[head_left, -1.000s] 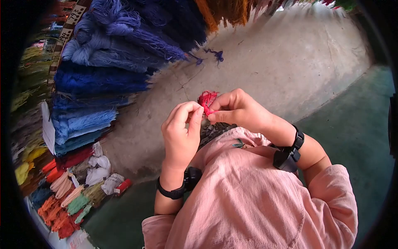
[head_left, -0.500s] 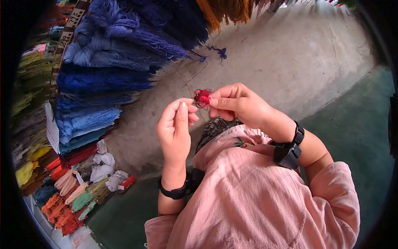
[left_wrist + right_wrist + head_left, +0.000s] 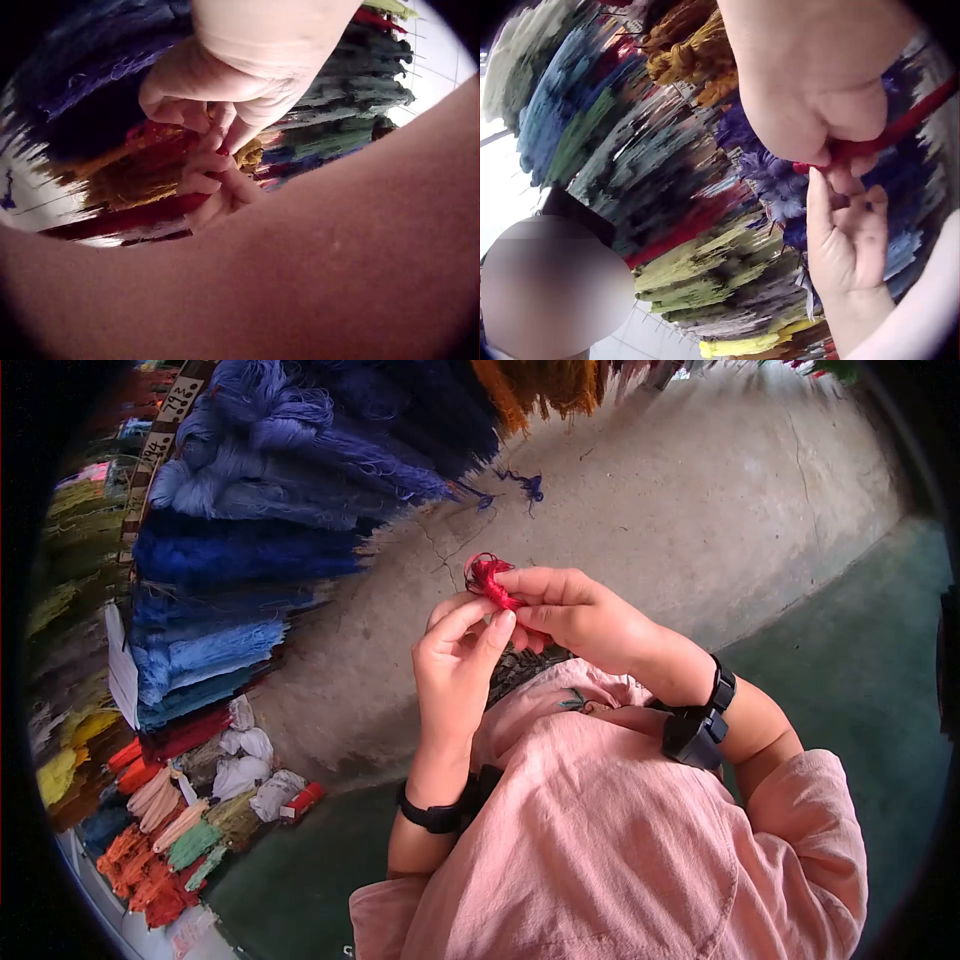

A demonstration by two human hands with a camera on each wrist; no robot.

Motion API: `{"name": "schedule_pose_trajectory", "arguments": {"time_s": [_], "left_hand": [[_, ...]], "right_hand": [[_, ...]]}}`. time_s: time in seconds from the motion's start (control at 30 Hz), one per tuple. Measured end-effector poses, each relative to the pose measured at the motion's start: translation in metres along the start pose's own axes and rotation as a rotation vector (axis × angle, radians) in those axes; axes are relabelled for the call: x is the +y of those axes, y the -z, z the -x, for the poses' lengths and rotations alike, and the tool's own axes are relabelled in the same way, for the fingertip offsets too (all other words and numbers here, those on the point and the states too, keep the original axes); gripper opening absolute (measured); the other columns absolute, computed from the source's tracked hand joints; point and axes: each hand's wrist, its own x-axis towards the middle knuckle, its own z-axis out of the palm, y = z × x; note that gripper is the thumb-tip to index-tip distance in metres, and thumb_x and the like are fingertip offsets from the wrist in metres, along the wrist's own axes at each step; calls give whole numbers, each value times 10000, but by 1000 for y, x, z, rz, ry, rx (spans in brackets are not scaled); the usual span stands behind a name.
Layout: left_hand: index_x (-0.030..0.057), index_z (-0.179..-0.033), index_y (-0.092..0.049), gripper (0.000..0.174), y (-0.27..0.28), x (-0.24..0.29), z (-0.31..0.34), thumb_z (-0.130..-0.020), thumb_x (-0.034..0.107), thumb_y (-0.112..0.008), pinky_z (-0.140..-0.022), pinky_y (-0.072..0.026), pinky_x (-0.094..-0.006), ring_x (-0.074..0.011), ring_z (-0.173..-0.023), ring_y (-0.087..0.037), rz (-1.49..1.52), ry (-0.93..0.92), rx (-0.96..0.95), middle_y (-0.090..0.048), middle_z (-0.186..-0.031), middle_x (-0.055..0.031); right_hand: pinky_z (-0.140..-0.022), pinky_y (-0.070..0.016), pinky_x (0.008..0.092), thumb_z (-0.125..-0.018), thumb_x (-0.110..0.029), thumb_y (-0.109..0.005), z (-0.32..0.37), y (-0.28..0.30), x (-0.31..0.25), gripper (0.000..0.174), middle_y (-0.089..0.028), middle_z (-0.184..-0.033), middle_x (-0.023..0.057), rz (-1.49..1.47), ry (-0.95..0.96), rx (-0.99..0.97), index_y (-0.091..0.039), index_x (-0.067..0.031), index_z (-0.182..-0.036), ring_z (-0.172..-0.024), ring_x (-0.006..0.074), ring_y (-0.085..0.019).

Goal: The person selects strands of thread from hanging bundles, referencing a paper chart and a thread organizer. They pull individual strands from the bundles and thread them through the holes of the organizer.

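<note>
A small bundle of red thread [image 3: 490, 580] is between the two hands in the head view. The right hand [image 3: 590, 618] pinches it between thumb and fingers from the right. From below left, the left hand [image 3: 458, 665] has its thumb and bent fingers against the bundle's lower end. In the right wrist view red strands [image 3: 855, 150] pass under the right hand [image 3: 810, 97], and the left hand [image 3: 851, 247] meets it from below. The left wrist view shows the fingertips of both hands together, with little of the red thread visible.
Hanging blue skeins [image 3: 250, 550] fill the upper left, with orange skeins [image 3: 540, 390] at the top. Bundles in several colours [image 3: 150, 870] lie lower left near a red packet [image 3: 302, 802]. A grey concrete surface [image 3: 700, 510] curves behind the hands.
The left hand has moved right and its fingertips have come back against the red bundle. The bundle has tilted, its loose end now pointing up and left in the right hand's pinch.
</note>
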Motion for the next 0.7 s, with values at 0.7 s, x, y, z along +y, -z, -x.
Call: {"name": "schedule_pose_trajectory", "arguments": {"time_s": [0.7], "left_hand": [[-11, -830, -613, 82, 10, -7, 7, -751, 0, -594, -769, -430, -243, -117, -836, -527, 320, 113, 20, -535, -936, -51]], "right_hand": [[-841, -423, 264, -833, 43, -404, 11, 3, -6, 249, -573, -934, 114, 93, 133, 45, -415, 37, -1082, -913, 156, -550]]}}
